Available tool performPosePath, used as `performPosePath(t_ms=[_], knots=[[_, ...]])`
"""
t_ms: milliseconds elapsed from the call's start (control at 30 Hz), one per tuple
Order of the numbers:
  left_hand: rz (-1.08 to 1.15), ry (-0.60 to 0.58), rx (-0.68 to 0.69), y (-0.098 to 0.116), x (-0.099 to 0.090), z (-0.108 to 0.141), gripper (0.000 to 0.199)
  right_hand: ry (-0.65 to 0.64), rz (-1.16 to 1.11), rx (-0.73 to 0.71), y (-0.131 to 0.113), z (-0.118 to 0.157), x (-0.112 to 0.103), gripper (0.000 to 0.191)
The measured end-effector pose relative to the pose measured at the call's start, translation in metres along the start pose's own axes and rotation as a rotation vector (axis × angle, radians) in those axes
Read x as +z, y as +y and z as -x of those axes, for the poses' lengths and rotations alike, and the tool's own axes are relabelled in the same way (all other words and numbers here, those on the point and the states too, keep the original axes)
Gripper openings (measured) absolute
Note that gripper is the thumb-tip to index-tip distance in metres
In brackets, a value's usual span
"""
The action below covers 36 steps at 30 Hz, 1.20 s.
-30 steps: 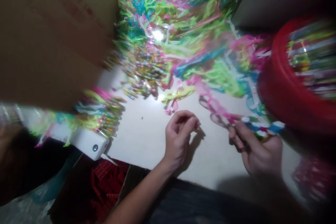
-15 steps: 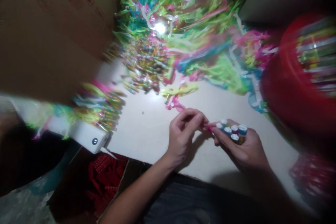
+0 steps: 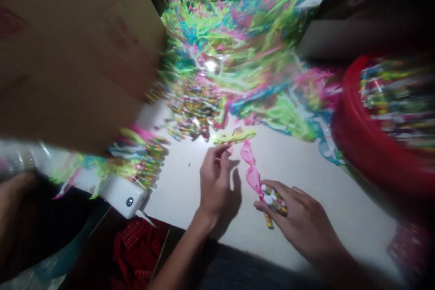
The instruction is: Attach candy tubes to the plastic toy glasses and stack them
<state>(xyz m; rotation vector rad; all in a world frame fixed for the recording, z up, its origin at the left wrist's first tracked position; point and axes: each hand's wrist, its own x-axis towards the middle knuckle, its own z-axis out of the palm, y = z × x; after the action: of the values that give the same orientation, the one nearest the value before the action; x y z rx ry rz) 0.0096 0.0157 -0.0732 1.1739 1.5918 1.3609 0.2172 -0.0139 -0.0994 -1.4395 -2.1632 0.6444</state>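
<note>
My right hand (image 3: pixel 299 219) grips a small bundle of colourful candy tubes (image 3: pixel 273 201) low on the white table top (image 3: pixel 176 190). A pink cellophane strip (image 3: pixel 249 165) rises from the bundle, and one striped tube (image 3: pixel 268 220) sticks out below my fingers. My left hand (image 3: pixel 214 186) stands apart to the left, its fingers bunched. Their tips reach a small pink scrap (image 3: pixel 230 148), and I cannot tell whether they hold it. A yellow-green cellophane strip (image 3: pixel 234 136) lies just beyond.
A heap of shredded multicoloured cellophane (image 3: pixel 231 41) and a pile of small candy tubes (image 3: pixel 193 111) lie ahead. A red basin (image 3: pixel 343 127) stands right, a cardboard box (image 3: pixel 74 54) and white power bank (image 3: pixel 122 197) left. Another person's hand (image 3: pixel 13 195) shows far left.
My hands have moved apart: the right hand has dropped lower with the bundle turned and the pink strip now showing above it, and the left hand has shifted left.
</note>
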Motion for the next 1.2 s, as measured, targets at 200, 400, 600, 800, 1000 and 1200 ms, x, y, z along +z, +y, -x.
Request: performPosePath(t_ms=[200, 400, 600, 800, 1000, 1200], knots=[[-0.822, -0.050, 0.279, -0.020, -0.021, -0.022, 0.020, -0.193, 0.003, -0.105, 0.004, 0.004, -0.018, 0.049], [-0.983, -0.058, 0.346, -0.021, -0.027, -0.028, 0.016, -0.283, -0.134, -0.022, 0.011, -0.008, -0.030, 0.066], [-1.111, -0.109, 0.400, -0.018, -0.044, -0.037, 0.011, -0.285, -0.282, 0.077, 0.000, -0.028, -0.033, 0.032], [-0.542, -0.211, 0.073, -0.003, -0.053, -0.043, 0.019, -0.318, -0.340, -0.020, -0.004, -0.028, -0.041, 0.033], [0.019, -0.236, -0.172, 0.030, -0.046, -0.045, 0.041, -0.131, -0.644, 0.214, 0.005, -0.028, -0.030, 0.032], [0.440, -0.259, -0.145, 0.046, -0.043, -0.048, 0.055, 0.006, -0.752, 0.365, 0.014, -0.022, -0.020, 0.046]])
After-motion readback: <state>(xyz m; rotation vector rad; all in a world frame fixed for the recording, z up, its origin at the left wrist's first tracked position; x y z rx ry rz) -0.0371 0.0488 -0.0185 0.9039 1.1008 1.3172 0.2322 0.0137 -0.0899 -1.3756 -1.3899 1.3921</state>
